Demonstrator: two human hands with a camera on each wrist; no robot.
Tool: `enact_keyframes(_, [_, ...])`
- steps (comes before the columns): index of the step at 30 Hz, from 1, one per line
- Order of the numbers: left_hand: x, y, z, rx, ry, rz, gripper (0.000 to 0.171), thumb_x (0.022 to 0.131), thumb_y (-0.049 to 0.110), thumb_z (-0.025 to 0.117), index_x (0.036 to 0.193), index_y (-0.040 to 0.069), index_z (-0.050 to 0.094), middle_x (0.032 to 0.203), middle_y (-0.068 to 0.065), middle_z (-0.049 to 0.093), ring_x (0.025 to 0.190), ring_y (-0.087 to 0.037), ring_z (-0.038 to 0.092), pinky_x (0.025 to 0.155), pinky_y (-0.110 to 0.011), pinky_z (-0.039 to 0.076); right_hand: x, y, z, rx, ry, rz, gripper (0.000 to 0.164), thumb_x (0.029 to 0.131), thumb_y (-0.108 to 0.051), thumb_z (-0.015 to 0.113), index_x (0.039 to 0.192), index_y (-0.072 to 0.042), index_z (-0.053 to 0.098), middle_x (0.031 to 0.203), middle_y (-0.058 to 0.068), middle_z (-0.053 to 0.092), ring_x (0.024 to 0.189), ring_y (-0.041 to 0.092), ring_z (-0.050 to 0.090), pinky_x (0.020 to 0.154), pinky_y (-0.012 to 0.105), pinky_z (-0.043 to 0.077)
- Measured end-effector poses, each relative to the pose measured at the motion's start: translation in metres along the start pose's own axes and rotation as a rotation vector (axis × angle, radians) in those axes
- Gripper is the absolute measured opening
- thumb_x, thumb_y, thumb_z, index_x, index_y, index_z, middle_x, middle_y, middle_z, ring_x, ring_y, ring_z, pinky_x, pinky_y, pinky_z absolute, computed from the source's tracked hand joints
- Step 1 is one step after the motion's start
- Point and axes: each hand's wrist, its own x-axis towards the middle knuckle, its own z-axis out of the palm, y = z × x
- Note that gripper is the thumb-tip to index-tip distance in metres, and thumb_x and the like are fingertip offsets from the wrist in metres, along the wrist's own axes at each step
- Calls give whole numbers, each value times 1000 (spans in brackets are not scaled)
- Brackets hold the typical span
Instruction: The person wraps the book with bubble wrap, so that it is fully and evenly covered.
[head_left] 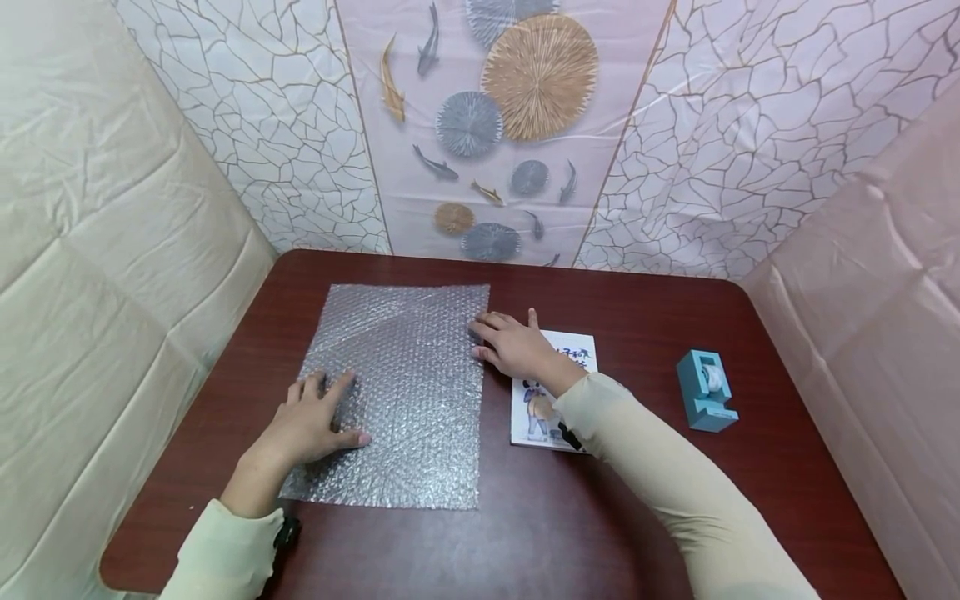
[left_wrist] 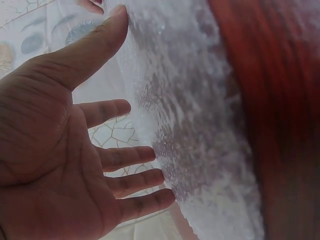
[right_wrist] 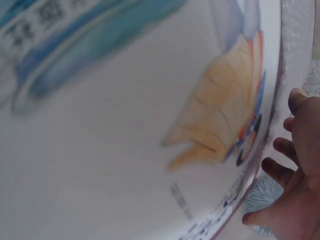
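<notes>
A sheet of clear bubble wrap (head_left: pixel 412 400) lies flat on the left half of the table. My left hand (head_left: pixel 311 421) rests on its left side with fingers spread; in the left wrist view the fingertips meet the bubble wrap (left_wrist: pixel 190 115). At the sheet's upper right edge, my right hand (head_left: pixel 513 346) touches it with fingers extended. Under my right wrist lies a white book (head_left: pixel 551 425) with a drawn figure and printed characters on its cover, partly hidden by the hand and forearm. The book's cover (right_wrist: pixel 125 150) fills most of the right wrist view.
A blue-green tape dispenser (head_left: pixel 707 392) with a roll of tape stands on the right side of the dark red wooden table (head_left: pixel 637 517). Quilted pale panels enclose both sides, and a patterned cloth (head_left: pixel 480 192) hangs behind the far edge.
</notes>
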Motion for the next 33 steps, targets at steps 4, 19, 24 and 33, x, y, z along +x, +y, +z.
enact_keyframes(4, [-2,-2,2,-4,21,3,109,89,56,89,171,6,36,171,-43,26,155,-71,26,116,-85,36,4,1,3,7,-15,-1,63,118,-54,43,175,-28,35,183,5,32,171,30,29,131,81,16])
enact_keyframes(19, [-7,-5,9,-8,50,3,104,92,58,85,169,3,41,175,-42,24,161,-67,22,120,-83,35,32,4,1,-2,-2,30,63,118,-49,44,175,-22,36,183,6,31,169,30,33,132,77,20])
enact_keyframes(24, [-5,-7,13,-18,47,-3,103,91,58,85,167,3,43,175,-42,23,161,-68,21,121,-83,32,41,8,1,-9,-28,62,66,118,-51,43,176,-23,32,185,5,26,170,29,30,133,76,19])
enact_keyframes(33, [-5,-3,11,-11,30,-17,102,92,54,86,167,2,42,175,-43,22,161,-68,21,122,-82,33,52,13,1,-14,-40,60,66,118,-52,42,176,-22,31,187,2,22,172,30,26,131,79,19])
